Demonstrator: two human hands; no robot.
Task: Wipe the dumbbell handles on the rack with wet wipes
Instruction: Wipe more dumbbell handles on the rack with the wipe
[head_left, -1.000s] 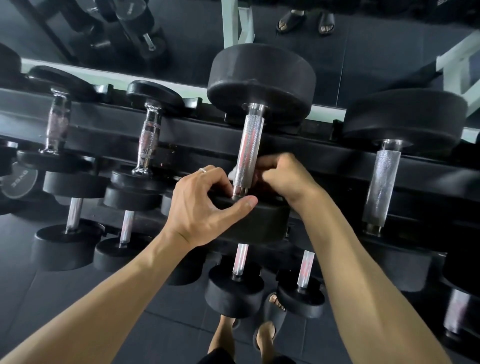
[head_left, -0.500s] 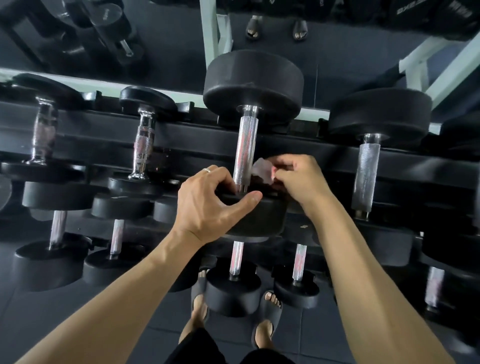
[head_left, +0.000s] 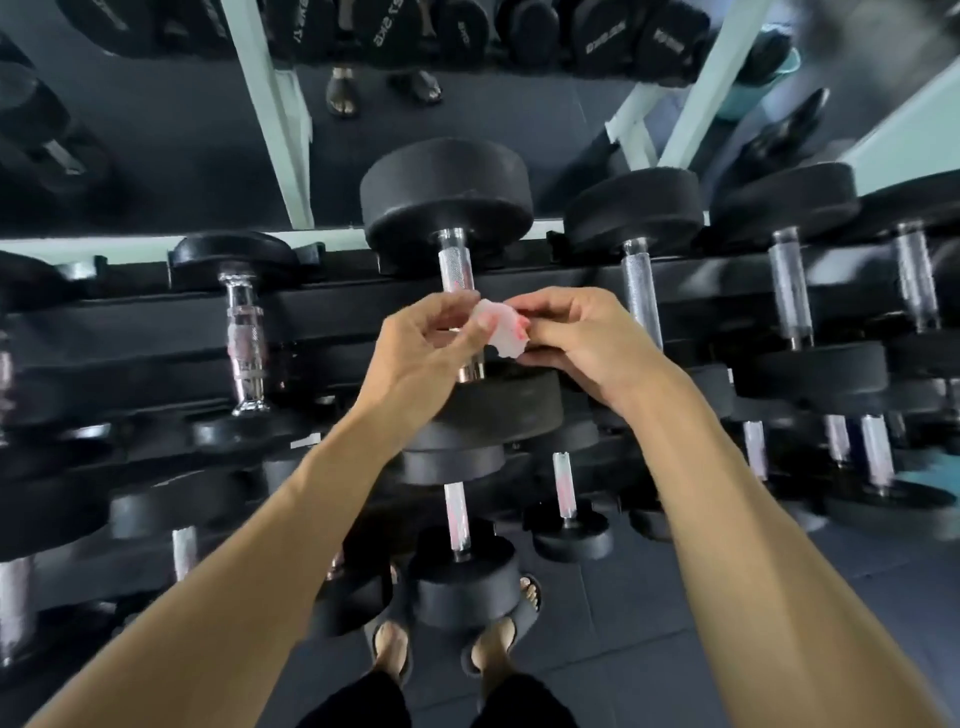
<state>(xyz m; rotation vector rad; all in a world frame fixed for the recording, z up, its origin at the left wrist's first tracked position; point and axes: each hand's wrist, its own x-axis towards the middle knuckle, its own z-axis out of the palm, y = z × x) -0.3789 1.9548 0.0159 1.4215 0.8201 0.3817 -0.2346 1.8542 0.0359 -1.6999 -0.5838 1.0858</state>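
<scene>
A limp, light wipe (head_left: 501, 332) is pinched between the left hand (head_left: 423, 345) and the right hand (head_left: 576, 338), just in front of the knurled handle (head_left: 457, 291). Being soft, it is best bunched in the fingertips. Behind, the rack (head_left: 156, 332) carries further dumbbells.

Count: one crumpled wet wipe (head_left: 503, 332) at centre; two hands; two sandalled feet at 6 o'clock; dumbbell total indeterminate, edges blurred.
</scene>
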